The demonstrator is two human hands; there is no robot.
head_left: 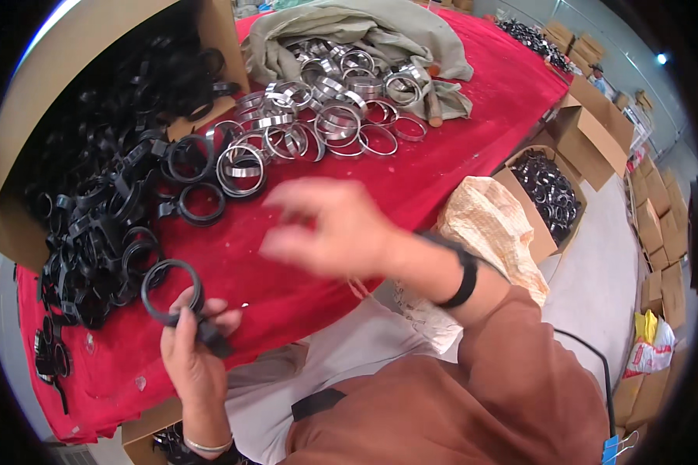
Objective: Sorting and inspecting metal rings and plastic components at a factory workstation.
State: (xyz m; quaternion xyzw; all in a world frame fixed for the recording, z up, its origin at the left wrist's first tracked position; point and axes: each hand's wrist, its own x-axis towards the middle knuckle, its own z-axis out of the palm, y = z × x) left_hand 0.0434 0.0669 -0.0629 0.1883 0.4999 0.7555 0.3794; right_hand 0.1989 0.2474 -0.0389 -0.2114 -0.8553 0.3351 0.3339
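My left hand (196,368) is closed on a black ring (146,293) with a thick block-like part at its lower side. The ring stands upright between thumb and fingers, above the front of the red cloth (275,301). My right hand (337,229), smeared by motion, hovers over the cloth with thumb and fingers apart and nothing visible between them. Beyond it lies a heap of shiny metal rings (337,124). Loose black rings (202,203) lie to its left, beside a large pile of black ring parts (93,232).
A tipped cardboard box (93,43) spills the black parts at left. Grey-green fabric (411,35) surrounds the metal rings, with a wooden handle (434,110) nearby. At right stand a cream woven sack (485,217) and an open box (523,208) of black parts.
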